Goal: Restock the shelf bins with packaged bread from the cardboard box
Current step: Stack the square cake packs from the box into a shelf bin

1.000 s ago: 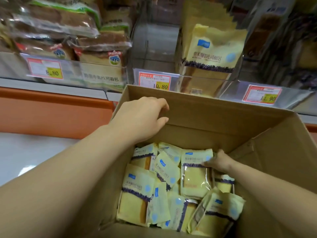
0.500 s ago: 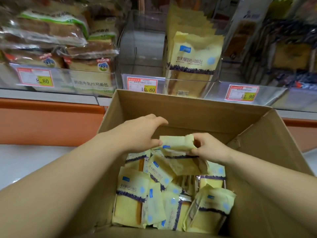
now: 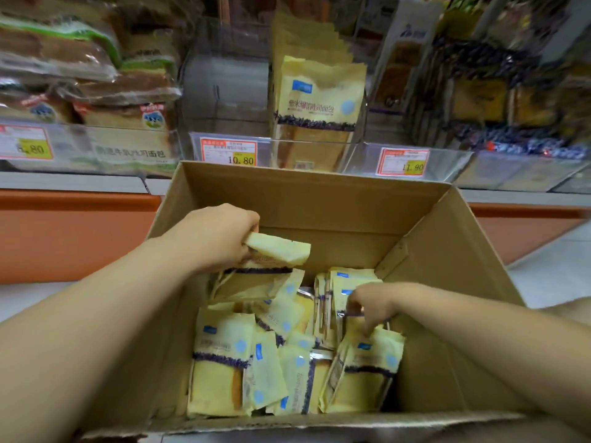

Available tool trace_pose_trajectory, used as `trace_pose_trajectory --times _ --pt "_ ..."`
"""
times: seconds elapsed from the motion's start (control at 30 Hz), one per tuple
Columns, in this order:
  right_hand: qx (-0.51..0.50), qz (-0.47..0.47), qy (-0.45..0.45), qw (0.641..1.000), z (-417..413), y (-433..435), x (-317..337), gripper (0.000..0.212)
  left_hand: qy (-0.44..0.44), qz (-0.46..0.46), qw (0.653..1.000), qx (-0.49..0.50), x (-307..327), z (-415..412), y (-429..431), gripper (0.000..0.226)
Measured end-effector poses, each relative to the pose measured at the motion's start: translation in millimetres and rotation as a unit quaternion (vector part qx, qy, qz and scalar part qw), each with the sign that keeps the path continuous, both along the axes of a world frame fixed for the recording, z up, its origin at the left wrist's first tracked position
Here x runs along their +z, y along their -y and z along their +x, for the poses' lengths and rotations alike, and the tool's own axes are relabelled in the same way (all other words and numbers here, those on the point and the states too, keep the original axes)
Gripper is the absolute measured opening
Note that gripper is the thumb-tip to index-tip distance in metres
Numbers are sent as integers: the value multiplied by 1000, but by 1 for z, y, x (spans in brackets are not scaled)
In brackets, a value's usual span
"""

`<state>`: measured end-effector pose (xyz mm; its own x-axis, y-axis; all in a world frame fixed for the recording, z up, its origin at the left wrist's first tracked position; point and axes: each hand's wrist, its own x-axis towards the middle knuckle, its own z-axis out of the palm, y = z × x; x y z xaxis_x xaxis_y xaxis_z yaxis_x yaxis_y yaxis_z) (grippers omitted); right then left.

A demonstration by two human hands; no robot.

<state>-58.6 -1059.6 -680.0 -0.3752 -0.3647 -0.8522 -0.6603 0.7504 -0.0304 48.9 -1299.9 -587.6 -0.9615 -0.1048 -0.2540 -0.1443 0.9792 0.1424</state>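
Observation:
An open cardboard box (image 3: 319, 199) stands below the shelf, holding several yellow bread packs (image 3: 220, 369) with a purple band. My left hand (image 3: 217, 238) grips one yellow bread pack (image 3: 275, 251) by its top edge, lifted above the pile near the box's far wall. My right hand (image 3: 371, 302) reaches down on the right side of the box, its fingers curled round the top of another bread pack (image 3: 371, 366). On the shelf a clear bin (image 3: 230, 100) holds a row of the same yellow packs (image 3: 319, 103) on its right side.
Price tags reading 10.80 (image 3: 228, 150) and 11.90 (image 3: 403, 161) sit on the bin fronts. Sliced loaves in clear bags (image 3: 83, 78) fill the left bin. Dark packs (image 3: 499, 91) fill the right bins. An orange shelf base (image 3: 64, 231) runs below.
My right hand let go of the lifted pack and dropped to the packs on the right of the box. My left hand now holds the lifted pack alone.

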Motion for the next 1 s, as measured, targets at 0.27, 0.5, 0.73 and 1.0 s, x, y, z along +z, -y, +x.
trace_pose_trajectory --times 0.27,0.5,0.73,1.0 --pt "92 -27 -49 994 11 0 -3 22 -43 22 999 15 -2 -6 4 21" --pt "165 -270 -173 933 29 17 93 15 -104 79 991 12 9 -6 -2 35" --pt "170 -444 -316 821 41 53 166 8 -209 232 950 19 45 5 -7 31" --pt "128 -523 -295 789 41 82 206 8 -285 363 886 48 82 27 11 12"
